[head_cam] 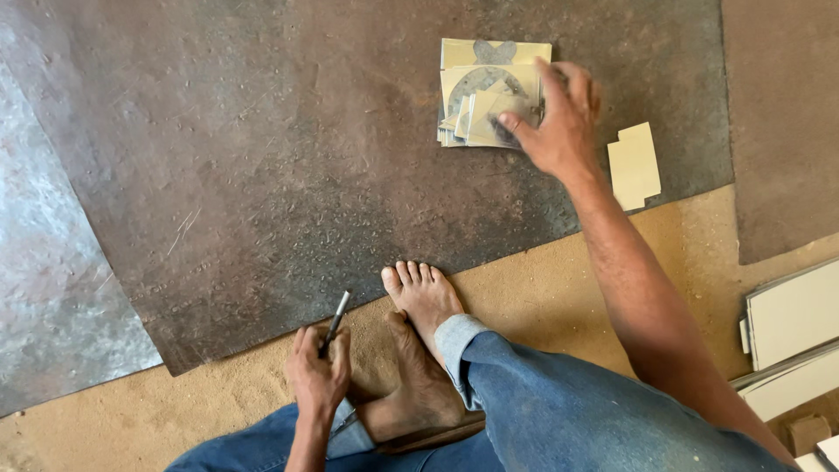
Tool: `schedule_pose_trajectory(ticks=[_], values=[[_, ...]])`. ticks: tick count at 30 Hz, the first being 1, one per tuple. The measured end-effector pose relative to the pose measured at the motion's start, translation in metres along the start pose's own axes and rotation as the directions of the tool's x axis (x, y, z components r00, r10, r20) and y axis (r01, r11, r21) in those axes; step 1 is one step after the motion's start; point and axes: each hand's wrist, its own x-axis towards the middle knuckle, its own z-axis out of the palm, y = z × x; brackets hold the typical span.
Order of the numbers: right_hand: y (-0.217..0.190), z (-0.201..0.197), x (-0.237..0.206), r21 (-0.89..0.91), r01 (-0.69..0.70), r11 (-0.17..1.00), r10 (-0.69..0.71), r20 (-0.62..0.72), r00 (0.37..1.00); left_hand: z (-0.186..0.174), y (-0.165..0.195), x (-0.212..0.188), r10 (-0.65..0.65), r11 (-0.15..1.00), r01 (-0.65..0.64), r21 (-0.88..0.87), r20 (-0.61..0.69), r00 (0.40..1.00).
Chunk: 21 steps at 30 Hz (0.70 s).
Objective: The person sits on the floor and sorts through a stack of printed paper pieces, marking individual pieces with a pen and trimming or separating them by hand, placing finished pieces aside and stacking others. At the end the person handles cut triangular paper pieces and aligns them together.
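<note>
Reaching out at about one o'clock, right hand [559,118] set on a small stack of cream cardboard templates [486,103], thumb and fingertips pinching the topmost piece at its right edge, probably to lift or square it against the ones beneath; stack lying on the dark rusty metal sheet [288,166], pieces fanned and overlapping, one showing a grey round cutout shape, another at the back showing a grey butterfly-like outline. Lying just to the right of that hand, at roughly two o'clock, a separate notched cream card [635,164], flat on the same sheet, apart from the stack. Resting low at about seven o'clock, left hand [316,371] curled shut around a slim dark marker pen [335,322], tip pointing up and away, held clear of the sheet as if parked while the other hand works. Crossing at the centre bottom, two bare feet [421,301] and blue denim legs, toes just touching the sheet's near edge, seemingly steadying a seated posture on the sandy floor [559,288]. Overlapping at nine o'clock, a paler grey sheet [52,288] partly under the dark one. Stacked at four o'clock, white flat panels [791,323] with dark edges, well apart from both hands; no readable labels or signs to be made out
</note>
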Motion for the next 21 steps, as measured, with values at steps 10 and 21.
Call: schedule_pose_trajectory(ticks=[10,21], values=[[0.022,0.002,0.001,0.218,-0.255,0.942,0.242,0.085,0.967,0.033,0.084,0.041,0.044,0.932,-0.037,-0.362,0.013,0.999],[-0.003,-0.003,0.011,0.036,0.149,0.988,-0.152,0.078,0.985,0.027,0.105,0.058,0.14,0.941,-0.147,-0.305,-0.045,0.989]])
